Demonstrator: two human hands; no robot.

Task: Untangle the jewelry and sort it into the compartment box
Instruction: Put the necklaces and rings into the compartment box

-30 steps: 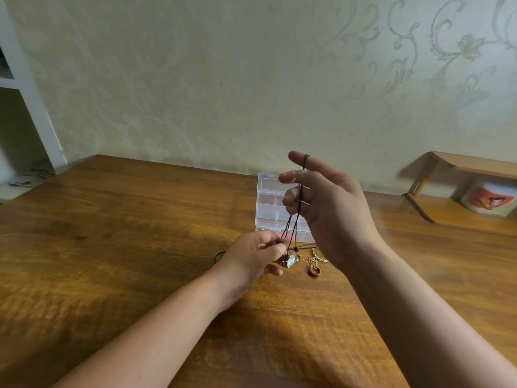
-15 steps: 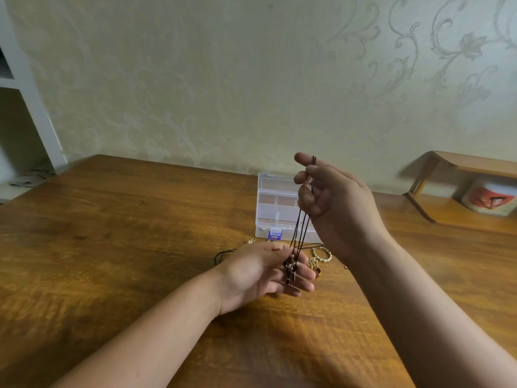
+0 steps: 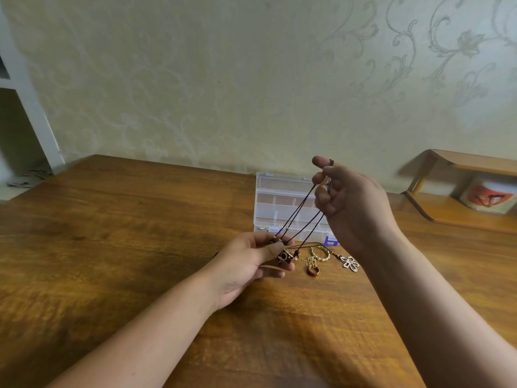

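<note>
Right hand (image 3: 349,203) pinches the black cord (image 3: 300,211) high. Left hand (image 3: 249,259) pinches its beaded end near the pendant (image 3: 284,256). Cord looks thin, limp, snag-prone; hold near knots.

Right hand: the raised right hand (image 3: 352,203) pinches the top of a thin black cord necklace (image 3: 300,212) between thumb and forefinger, the other fingers curled.
Left hand: the left hand (image 3: 246,261), at 7 o'clock from the right one, pinches the cord's lower end, a small dark square pendant (image 3: 284,256) against its fingers.
Cord: several strands run taut between the hands.
Box: a clear plastic compartment box (image 3: 282,205) stands on the brown wooden table (image 3: 112,247) behind the cords.
Loose pieces: at 3 o'clock from the left hand lie a gold hoop (image 3: 320,254), a reddish-brown ring (image 3: 312,270) and a silver flower-shaped pendant (image 3: 349,263).
Far right: a wooden shelf (image 3: 461,189).
</note>
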